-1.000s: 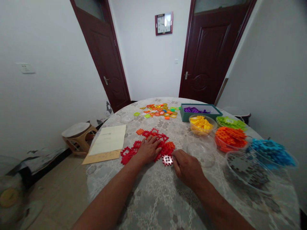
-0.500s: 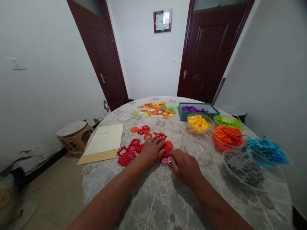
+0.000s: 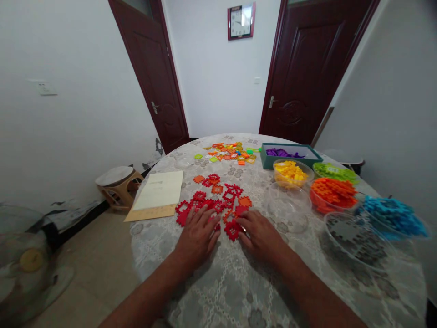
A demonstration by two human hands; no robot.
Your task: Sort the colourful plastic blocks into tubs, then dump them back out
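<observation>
My left hand [image 3: 199, 234] rests palm down over a cluster of red plastic notched pieces [image 3: 183, 217], fingers spread and touching those beneath. They hide part of the cluster. My right hand [image 3: 259, 233] is bent at the front edge of the pieces, thumb and fingers closing on the side of a flat red notched piece [image 3: 232, 231]. An orange notched piece [image 3: 245, 201] lies just beyond its fingertips. Farther back, more red notched pieces [image 3: 233, 190] lie flat beside another orange one [image 3: 217, 189].
Right of my hands stand clear bowls with yellow [image 3: 290, 173], orange [image 3: 332, 193], green [image 3: 334, 173], blue [image 3: 392, 214] and grey [image 3: 355, 237] pieces. Behind them is a green box [image 3: 269, 162] with purple pieces. Paper sheets [image 3: 159, 189] lie left; mixed small pieces [image 3: 228, 154] lie at the back.
My left hand has drawn back and to the left, off the right-hand pieces. My right hand stays at the front pieces, its fingers more extended. The view has shifted slightly.
</observation>
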